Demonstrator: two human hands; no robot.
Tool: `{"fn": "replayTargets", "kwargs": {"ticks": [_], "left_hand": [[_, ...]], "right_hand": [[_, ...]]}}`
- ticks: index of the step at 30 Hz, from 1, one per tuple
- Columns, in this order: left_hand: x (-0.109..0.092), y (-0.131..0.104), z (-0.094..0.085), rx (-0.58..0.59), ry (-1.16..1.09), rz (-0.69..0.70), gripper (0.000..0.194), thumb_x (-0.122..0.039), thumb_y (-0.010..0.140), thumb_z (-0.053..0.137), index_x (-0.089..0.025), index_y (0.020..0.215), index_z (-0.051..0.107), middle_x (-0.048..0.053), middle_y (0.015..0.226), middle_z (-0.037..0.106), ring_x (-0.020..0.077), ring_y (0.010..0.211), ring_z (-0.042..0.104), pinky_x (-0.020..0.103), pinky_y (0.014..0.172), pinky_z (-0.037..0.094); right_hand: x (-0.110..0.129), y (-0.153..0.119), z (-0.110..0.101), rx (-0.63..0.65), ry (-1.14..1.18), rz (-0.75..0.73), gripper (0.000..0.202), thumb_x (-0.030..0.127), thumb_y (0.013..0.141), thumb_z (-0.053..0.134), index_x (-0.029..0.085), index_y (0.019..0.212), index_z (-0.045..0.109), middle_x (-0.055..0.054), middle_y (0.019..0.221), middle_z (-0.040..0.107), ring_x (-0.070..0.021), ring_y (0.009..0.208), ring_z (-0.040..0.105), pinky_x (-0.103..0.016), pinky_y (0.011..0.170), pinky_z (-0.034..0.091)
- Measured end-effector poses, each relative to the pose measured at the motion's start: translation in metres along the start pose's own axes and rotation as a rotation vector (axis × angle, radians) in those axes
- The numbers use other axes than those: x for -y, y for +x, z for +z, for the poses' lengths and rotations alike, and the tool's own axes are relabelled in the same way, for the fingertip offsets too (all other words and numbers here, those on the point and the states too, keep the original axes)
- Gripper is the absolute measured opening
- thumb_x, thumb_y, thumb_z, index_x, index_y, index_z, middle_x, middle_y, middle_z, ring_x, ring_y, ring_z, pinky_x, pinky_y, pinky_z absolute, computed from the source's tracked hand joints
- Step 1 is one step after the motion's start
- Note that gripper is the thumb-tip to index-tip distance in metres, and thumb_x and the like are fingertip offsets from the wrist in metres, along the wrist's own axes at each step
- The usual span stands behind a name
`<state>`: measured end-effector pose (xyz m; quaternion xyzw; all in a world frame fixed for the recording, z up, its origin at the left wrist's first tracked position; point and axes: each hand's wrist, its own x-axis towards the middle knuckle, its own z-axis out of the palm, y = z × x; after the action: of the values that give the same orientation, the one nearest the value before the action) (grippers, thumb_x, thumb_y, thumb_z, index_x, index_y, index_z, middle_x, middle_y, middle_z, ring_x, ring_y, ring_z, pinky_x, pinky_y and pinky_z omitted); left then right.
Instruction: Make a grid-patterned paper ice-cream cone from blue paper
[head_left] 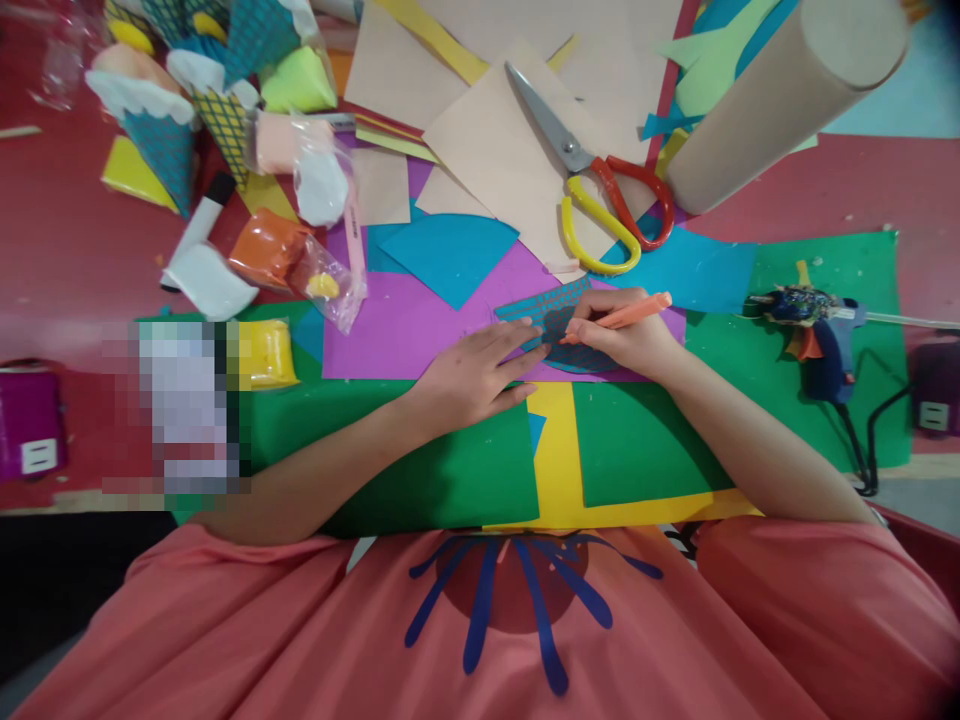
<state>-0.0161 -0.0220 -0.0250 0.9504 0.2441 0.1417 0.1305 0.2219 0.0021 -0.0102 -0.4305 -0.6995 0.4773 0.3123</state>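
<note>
Near the lower edge of the purple sheet (409, 335), lighter pressure from the spread left hand (469, 378) risked shifting the blue piece (553, 302) under the pen (637, 311) pinched by the right hand (643, 342).

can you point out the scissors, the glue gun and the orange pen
scissors (567, 148): head view, on the metal blades near the pivot
glue gun (831, 350): head view, on the dark blue handle
orange pen (634, 312): head view, on the barrel above the right hand (626, 335)
</note>
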Motion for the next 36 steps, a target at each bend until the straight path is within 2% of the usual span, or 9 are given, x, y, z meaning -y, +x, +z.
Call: {"fn": "replayTargets", "kwargs": {"ticks": [4,8,13,20,27,36], "left_hand": [[-0.0005,-0.0002,0.0004,0.025,-0.016,-0.024,0.041,-0.036,0.099,0.046,-0.015,0.133,0.056,0.016,0.138,0.057,0.0275,0.133,0.05,0.043,0.107,0.046],[0.0003,-0.0007,0.0006,0.028,-0.034,-0.036,0.041,-0.036,0.099,0.045,-0.015,0.132,0.057,0.016,0.141,0.054,0.0281,0.136,0.046,0.044,0.11,0.044],[0.0023,-0.002,0.0018,0.047,-0.046,-0.075,0.046,-0.038,0.099,0.044,-0.014,0.138,0.051,0.017,0.149,0.045,0.0294,0.142,0.038,0.048,0.114,0.038],[0.0029,-0.0035,0.0036,0.033,-0.033,-0.061,0.046,-0.038,0.099,0.044,-0.014,0.138,0.051,0.017,0.151,0.042,0.0292,0.143,0.037,0.047,0.115,0.037],[0.003,-0.0027,0.0028,0.04,-0.037,-0.063,0.045,-0.038,0.099,0.045,-0.014,0.135,0.054,0.017,0.15,0.044,0.0299,0.142,0.039,0.048,0.114,0.038],[0.0031,-0.0022,0.0041,0.009,-0.014,-0.041,0.044,-0.037,0.099,0.044,-0.012,0.133,0.055,0.019,0.147,0.047,0.0316,0.139,0.042,0.048,0.113,0.04]], "right_hand": [[-0.0008,-0.0016,0.0008,-0.053,0.066,0.041,0.026,0.031,0.084,0.063,0.017,0.063,0.059,0.0,0.061,0.062,-0.0083,0.052,0.052,-0.022,0.048,0.039],[-0.0004,-0.004,0.0016,-0.113,0.151,0.042,0.02,0.034,0.089,0.059,0.017,0.08,0.065,0.0,0.07,0.064,-0.0074,0.052,0.054,-0.022,0.049,0.042],[0.002,-0.005,0.0001,-0.115,0.027,0.006,0.017,0.033,0.086,0.064,0.017,0.089,0.07,-0.004,0.081,0.07,-0.0102,0.064,0.06,-0.023,0.056,0.046],[0.0033,-0.0025,0.0016,-0.068,-0.017,0.045,0.026,0.035,0.087,0.061,0.017,0.068,0.065,0.0,0.063,0.064,-0.0095,0.056,0.054,-0.023,0.054,0.042],[0.0008,-0.0027,0.0036,-0.065,-0.037,0.038,0.027,0.035,0.086,0.061,0.017,0.066,0.064,0.0,0.061,0.061,-0.0082,0.053,0.049,-0.023,0.051,0.038],[-0.0022,-0.0021,0.0026,-0.021,-0.043,0.059,0.031,0.039,0.085,0.062,0.016,0.063,0.063,-0.003,0.063,0.067,-0.0113,0.058,0.058,-0.023,0.052,0.041]]}}
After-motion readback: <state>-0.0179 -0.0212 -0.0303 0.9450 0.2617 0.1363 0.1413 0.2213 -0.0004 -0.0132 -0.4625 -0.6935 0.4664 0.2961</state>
